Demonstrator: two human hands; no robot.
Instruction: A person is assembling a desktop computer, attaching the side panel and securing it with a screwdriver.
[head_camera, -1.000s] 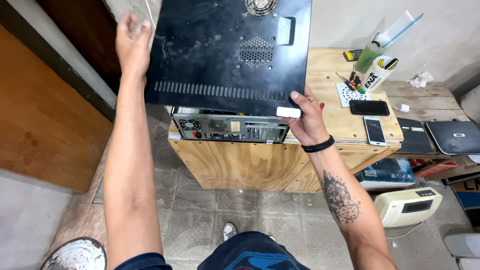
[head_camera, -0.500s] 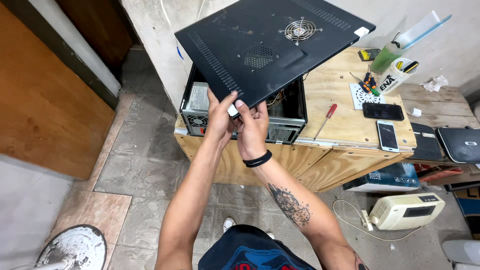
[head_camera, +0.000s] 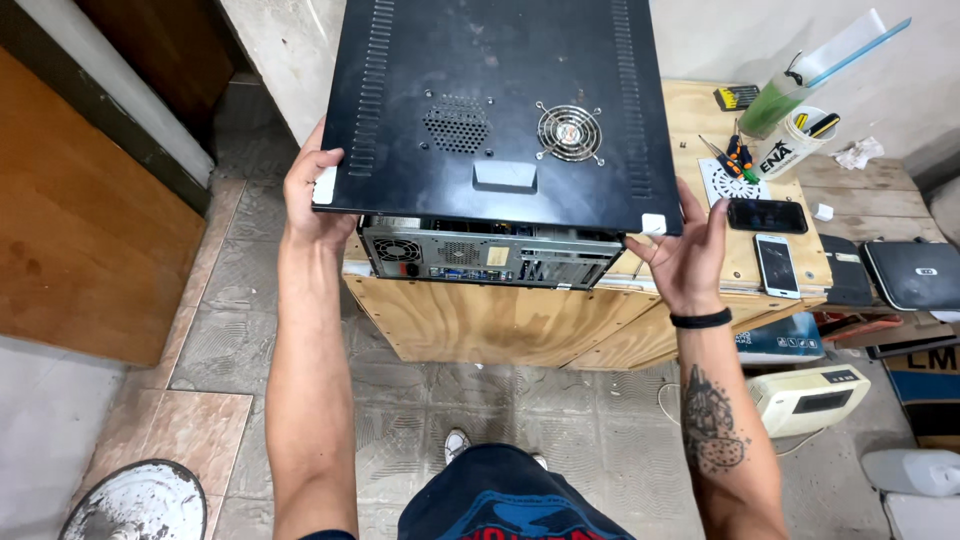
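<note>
One black metal panel (head_camera: 500, 110) is held flat above one computer case (head_camera: 490, 252), which lies on a wooden table (head_camera: 480, 320). The left hand (head_camera: 312, 200) grips the panel's near left corner, fingers curled around the edge. The right hand (head_camera: 688, 255) holds the near right corner, fingers spread open under it. The panel has two round vents and slots along both sides. Two phones (head_camera: 767, 215) lie on the table's right part, near its edge, beside one white cup (head_camera: 790, 150) with tools. The floor (head_camera: 560, 420) in front is free.
</note>
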